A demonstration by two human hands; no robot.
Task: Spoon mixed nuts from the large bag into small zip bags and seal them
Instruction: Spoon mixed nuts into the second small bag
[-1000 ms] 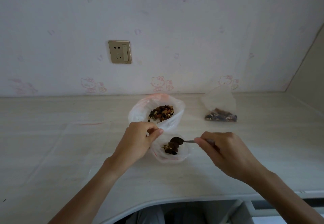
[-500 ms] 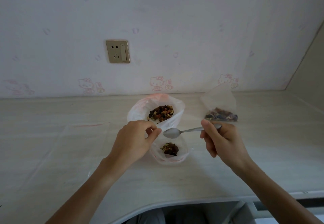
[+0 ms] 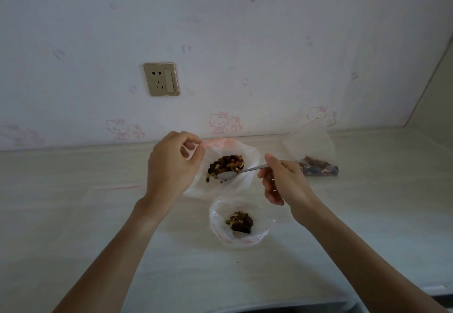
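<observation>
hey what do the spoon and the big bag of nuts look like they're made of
The spoon looks like polished metal, probably stainless steel: silvery grey, with a pale sheen on its bowl. The large bag looks like thin, soft, translucent plastic film: it crumples, and the nuts show through it.

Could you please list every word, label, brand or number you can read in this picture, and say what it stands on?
None can be read.
Wall: only pale pink cartoon cat prints, no letters.
Wall socket: no readable marking.
Large bag, small zip bag and filled bag: clear plastic with red strips, no print legible.
Spoon: no marking shows.
</observation>
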